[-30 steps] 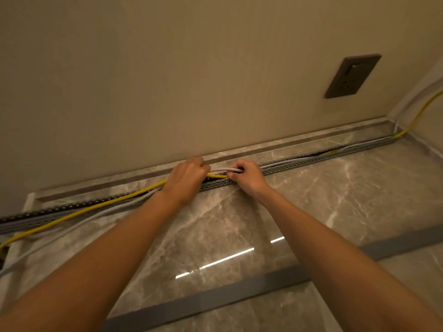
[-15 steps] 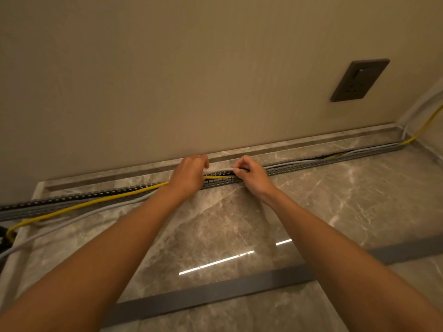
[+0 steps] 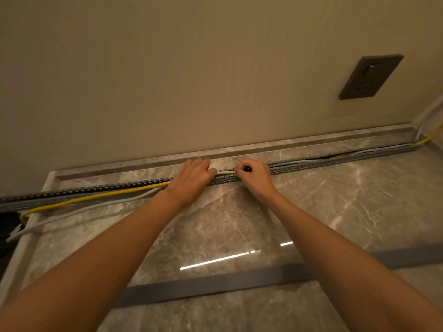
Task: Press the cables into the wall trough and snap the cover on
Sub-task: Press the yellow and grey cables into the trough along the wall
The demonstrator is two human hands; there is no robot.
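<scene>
Hands meet over the slotted grey trough [image 3: 311,165] running along the marble floor [image 3: 239,224] at the wall's foot. Left hand [image 3: 191,180] lies palm-down, fingers curled together onto the yellow cable [image 3: 96,200] and grey cable [image 3: 119,202], which lie outside the trough toward 9 o'clock. Right hand [image 3: 257,176] pinches the grey cable at the trough's edge. Grey cover strip [image 3: 215,286] lies apart toward 6 o'clock, under the forearms; a dark wall socket [image 3: 370,80] sits at 2 o'clock

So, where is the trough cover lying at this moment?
The gray cover strip lies flat on the marble floor in the lower part of the head view, passing under both forearms, apart from the slotted trough by the wall.
</scene>
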